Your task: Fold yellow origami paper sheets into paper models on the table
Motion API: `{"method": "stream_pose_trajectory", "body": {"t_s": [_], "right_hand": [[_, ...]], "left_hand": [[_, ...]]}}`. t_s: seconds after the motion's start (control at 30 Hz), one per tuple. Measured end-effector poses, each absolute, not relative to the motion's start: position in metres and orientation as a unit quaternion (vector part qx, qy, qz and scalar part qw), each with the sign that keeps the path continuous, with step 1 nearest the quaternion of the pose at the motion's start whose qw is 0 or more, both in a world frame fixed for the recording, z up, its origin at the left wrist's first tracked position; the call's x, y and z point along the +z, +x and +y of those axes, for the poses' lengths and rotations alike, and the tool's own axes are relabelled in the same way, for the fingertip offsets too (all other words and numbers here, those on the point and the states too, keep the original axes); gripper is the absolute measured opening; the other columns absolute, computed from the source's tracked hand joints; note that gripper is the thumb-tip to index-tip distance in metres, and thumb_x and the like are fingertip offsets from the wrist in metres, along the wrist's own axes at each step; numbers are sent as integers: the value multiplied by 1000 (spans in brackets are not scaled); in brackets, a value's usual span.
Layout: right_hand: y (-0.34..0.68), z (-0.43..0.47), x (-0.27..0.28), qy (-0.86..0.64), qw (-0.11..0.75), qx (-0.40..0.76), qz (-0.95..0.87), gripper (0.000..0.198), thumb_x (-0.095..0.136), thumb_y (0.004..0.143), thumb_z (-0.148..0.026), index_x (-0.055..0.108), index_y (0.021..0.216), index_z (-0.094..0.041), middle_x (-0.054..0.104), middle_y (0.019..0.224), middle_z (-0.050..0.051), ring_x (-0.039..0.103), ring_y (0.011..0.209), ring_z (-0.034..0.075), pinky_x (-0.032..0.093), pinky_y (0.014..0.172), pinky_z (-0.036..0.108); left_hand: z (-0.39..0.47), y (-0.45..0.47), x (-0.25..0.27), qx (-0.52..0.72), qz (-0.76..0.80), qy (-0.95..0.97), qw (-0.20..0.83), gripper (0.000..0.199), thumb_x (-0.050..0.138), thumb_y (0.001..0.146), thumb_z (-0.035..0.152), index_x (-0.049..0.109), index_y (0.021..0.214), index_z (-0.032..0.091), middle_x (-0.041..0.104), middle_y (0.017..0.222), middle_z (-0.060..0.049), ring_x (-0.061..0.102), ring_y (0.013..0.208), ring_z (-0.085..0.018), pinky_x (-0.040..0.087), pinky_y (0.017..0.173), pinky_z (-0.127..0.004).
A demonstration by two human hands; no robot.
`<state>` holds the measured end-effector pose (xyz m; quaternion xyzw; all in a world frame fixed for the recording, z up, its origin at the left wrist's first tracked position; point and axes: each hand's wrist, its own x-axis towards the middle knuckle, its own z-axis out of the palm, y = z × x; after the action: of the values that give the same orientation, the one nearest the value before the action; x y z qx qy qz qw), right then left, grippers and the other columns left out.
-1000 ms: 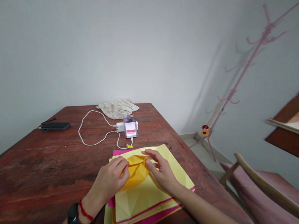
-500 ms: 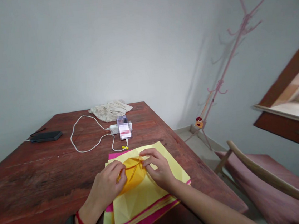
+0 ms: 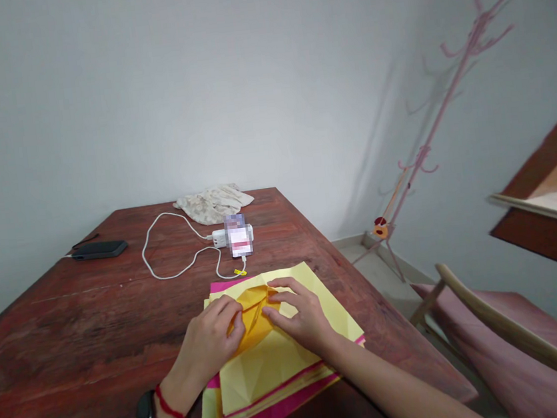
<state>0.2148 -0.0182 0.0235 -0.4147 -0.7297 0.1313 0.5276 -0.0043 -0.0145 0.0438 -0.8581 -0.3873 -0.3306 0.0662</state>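
An orange-yellow sheet of folded paper (image 3: 255, 322) with creased flaps lies on a stack of pale yellow paper (image 3: 264, 369). My left hand (image 3: 215, 333) pinches its left side between thumb and fingers. At its upper right corner, my right hand (image 3: 303, 313) grips the folds, with the thumb on the near side and the fingertips on the far side. Part of the folded paper is hidden under both hands. Bright pink sheets (image 3: 272, 416) show beneath the pale yellow ones.
Beyond the paper, a blurred-out phone-like device (image 3: 240, 240) is joined to a white cable (image 3: 165, 277). A black power bank (image 3: 99, 250) lies at left on the wooden table (image 3: 95, 324). A crumpled cloth (image 3: 215, 204) sits at the back. Rightward stand a chair (image 3: 514, 336) and a pink coat rack (image 3: 441, 110).
My right thumb has drawn slightly apart from its fingers at the folded corner. My left hand keeps its pinch. The whole view has shifted a little.
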Motion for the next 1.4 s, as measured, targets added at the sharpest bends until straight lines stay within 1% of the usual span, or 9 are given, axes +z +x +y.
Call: {"method": "stream_pose_trajectory", "body": {"t_s": [0.1,0.23,0.43,0.63,0.77,0.93,1.03,1.23,1.4], "right_hand": [[214,-17,22,-427,525,113,-727,5,70,85,-24,74,87,-23,70,111,10,70,101,23,58,89,37],[213,-18,25,-428,525,90,-730,14,61,87,-15,73,85,-22,70,107,10,70,97,22,57,87,35],[213,-23,31,-404,533,108,-735,14,58,85,-11,66,79,-22,69,104,9,68,97,21,55,84,33],[213,-25,34,-387,539,113,-740,15,57,85,-10,65,80,-22,68,106,9,67,97,22,55,84,34],[213,-25,34,-386,537,114,-741,16,56,86,-10,66,81,-21,68,107,10,67,99,22,54,86,34],[214,-26,35,-381,531,124,-747,16,57,88,-10,66,81,-21,67,110,10,67,101,22,54,86,34],[215,-26,35,-366,530,134,-753,16,57,89,-11,67,82,-21,67,113,10,67,102,22,55,87,34],[215,-27,37,-340,532,159,-759,17,57,90,-11,68,86,-22,66,117,10,67,105,21,55,91,35],[216,-30,40,-341,530,184,-754,16,57,92,-12,69,86,-21,66,115,11,68,103,21,56,89,35]], "left_hand": [[-16,-3,43,-327,-384,-860,73,18,43,93,14,57,85,21,66,83,-3,63,74,-16,49,65,-26],[-17,-2,42,-306,-405,-859,66,18,43,94,16,58,85,21,67,86,-3,64,76,-16,49,66,-27],[-14,-4,40,-294,-426,-854,53,17,44,94,16,59,87,20,67,87,-3,65,80,-18,50,67,-29],[-16,-4,40,-298,-422,-855,49,13,48,93,16,60,90,20,67,91,-3,65,84,-19,52,70,-29],[-16,-3,41,-294,-424,-855,47,6,57,93,25,61,96,21,67,95,-4,66,84,-19,52,68,-29],[-17,-5,40,-288,-440,-850,45,17,67,90,37,60,97,22,67,96,-4,65,85,-20,52,66,-30],[-17,-5,40,-288,-449,-844,50,18,66,91,38,60,95,21,67,96,-4,64,85,-20,52,66,-30],[-18,-5,41,-295,-455,-838,60,12,62,94,33,61,96,21,65,99,-4,64,85,-18,52,66,-28],[-18,-5,42,-298,-464,-832,61,13,63,92,33,62,97,21,64,101,-5,64,86,-19,54,68,-28]]}}
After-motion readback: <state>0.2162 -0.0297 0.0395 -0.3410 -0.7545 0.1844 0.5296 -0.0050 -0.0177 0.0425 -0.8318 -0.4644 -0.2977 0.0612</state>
